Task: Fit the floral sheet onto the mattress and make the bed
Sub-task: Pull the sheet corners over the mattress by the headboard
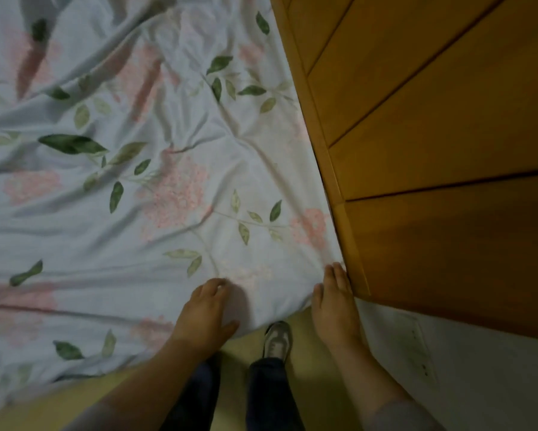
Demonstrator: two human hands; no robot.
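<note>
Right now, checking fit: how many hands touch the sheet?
2: left hand on the sheet near its corner; right hand at its edge by the wood panel.

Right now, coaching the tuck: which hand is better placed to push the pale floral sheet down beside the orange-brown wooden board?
Right hand, likely: its straight fingers lie on the pale floral sheet's corner against the orange-brown wooden board; the left hand rests farther away.
</note>
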